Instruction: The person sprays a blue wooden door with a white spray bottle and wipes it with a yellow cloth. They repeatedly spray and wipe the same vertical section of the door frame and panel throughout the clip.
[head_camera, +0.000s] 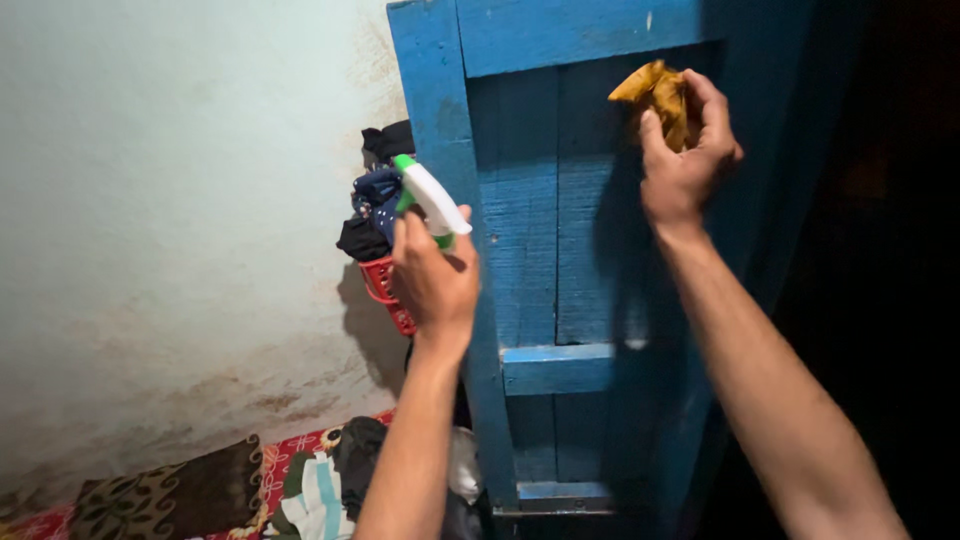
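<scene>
The left hand (435, 275) is raised in front of the left edge of a blue painted wooden door (560, 250), and its fingers are wrapped tightly around a white spray bottle with a green nozzle and trigger (430, 198); the nozzle end points up and to the left, and only the head of the bottle shows above the hand. The right hand (685, 150) is higher, against the upper recessed panel of the door, and its fingers are curled and pressed together around a crumpled mustard-yellow cloth (660, 100), which touches the blue boards there. Both forearms are stretched up from the bottom of the view. Behind the left hand, a red plastic basket (385, 290) hangs beside the door edge, with dark bundled clothes (375, 195) heaped on top of it. To the left stands a pale green plastered wall (170, 220), stained brown near its lower part. At the bottom, patterned red fabric (285, 460) and more folded clothes (320, 490) lie low, near the foot of the door. The area right of the door is dark.
</scene>
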